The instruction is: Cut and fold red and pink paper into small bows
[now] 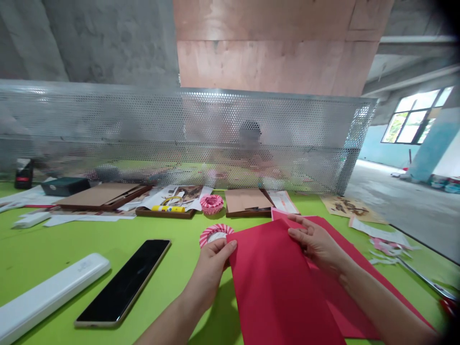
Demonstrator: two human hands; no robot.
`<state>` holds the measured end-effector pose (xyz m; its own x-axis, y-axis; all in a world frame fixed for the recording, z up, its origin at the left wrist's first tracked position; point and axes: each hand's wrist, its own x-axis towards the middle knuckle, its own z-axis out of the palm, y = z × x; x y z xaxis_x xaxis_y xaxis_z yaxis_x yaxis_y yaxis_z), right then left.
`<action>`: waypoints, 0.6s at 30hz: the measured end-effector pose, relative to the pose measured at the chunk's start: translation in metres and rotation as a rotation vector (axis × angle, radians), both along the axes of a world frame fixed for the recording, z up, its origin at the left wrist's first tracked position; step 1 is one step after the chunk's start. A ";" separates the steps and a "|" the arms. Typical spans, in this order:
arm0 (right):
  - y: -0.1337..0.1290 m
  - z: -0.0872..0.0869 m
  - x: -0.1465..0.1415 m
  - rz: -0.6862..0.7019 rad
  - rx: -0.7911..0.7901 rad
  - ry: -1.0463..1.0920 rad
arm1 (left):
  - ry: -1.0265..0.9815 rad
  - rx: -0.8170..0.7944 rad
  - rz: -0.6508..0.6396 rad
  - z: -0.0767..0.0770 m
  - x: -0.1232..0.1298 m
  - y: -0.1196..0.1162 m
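Observation:
A sheet of red paper [276, 282] is held up in front of me, tilted over the green table. My left hand [212, 266] pinches its upper left corner between thumb and fingers. At the upper right edge, my right hand [316, 239] closes thumb and fingers on the same sheet. More red paper [359, 292] lies on the table under my right forearm, with a pink sheet edge [275, 214] showing behind. Just beyond my left hand sits a red-and-white striped paper ring [206, 235], partly covered by the hand and the sheet.
On the left lie a phone [125, 282] and a long white case [53, 292]. A striped paper basket [212, 203], brown trays with boards [247, 200] and a yellow tube [168, 209] line the back, before a perforated metal screen [143, 129]. Scissors [427, 278] and paper scraps [390, 247] lie right.

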<state>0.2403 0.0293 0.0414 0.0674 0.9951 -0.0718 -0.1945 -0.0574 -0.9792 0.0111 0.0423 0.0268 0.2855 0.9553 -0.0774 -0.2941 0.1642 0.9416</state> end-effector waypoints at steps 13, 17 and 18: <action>-0.019 0.022 -0.027 0.475 -0.034 0.006 | 0.093 0.096 -0.366 0.055 -0.017 0.016; -0.016 0.011 -0.044 0.505 -0.016 -0.134 | 0.440 0.292 -0.546 0.052 0.003 0.002; -0.016 0.008 -0.046 0.499 0.001 -0.150 | 0.495 0.323 -0.566 0.049 0.006 0.001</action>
<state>0.1940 0.0138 0.0493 -0.4058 0.9088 -0.0966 -0.0013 -0.1063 -0.9943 0.0172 0.0432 0.0754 0.7361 0.6737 -0.0660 0.2137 -0.1387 0.9670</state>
